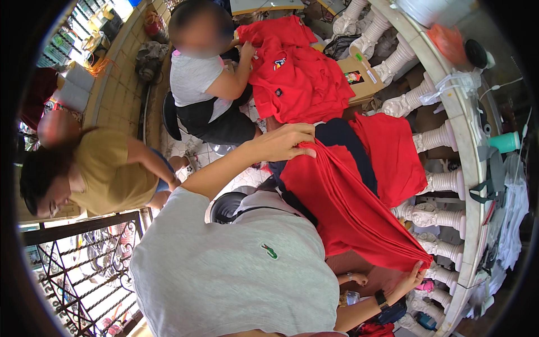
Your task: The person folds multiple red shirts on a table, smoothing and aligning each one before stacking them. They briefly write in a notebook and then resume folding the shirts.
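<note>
A layered bundle of red fabric (351,196) is stretched between my two hands, its several folds lying along one edge. My left hand (285,141) pinches its far-left end, thumb and fingers closed on the cloth. At the near-right end, my right hand (415,275), with a dark watch on the wrist, grips the gathered corner. Dark navy cloth (351,143) lies just beyond the red layers. Beside it is another flat red piece (390,157). The lower part of the bundle hangs over a brown surface (359,267).
A seated co-worker (196,84) handles a heap of red shirts (297,78). Another person (109,168) is at the left. Someone else's hand (359,279) rests near my right forearm. A white balustrade (441,182) runs along the right; cardboard (362,76) lies behind the heap.
</note>
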Tool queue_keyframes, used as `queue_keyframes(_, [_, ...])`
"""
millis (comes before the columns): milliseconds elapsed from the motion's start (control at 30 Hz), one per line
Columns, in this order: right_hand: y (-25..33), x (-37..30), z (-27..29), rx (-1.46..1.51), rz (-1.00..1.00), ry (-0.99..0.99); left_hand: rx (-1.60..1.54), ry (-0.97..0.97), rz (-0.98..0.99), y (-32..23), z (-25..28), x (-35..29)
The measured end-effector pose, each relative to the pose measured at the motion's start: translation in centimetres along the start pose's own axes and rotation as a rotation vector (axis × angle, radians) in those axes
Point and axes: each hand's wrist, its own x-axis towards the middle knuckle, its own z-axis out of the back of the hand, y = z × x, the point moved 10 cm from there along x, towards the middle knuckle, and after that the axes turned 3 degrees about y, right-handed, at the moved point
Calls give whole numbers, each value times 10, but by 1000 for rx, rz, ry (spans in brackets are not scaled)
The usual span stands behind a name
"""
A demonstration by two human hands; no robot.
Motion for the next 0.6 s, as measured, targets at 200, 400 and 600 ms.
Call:
queue_keyframes(200, [0, -8, -13, 23, -17, -144, -211, 9, -2, 13, -10, 5])
queue_keyframes(400, [-5, 0, 47, 62, 35, -161, -352, -164, -62, -15, 26, 19])
queue_keyframes(600, [18, -25, 10, -32, 138, -179, -16, -2, -56, -3, 20, 30])
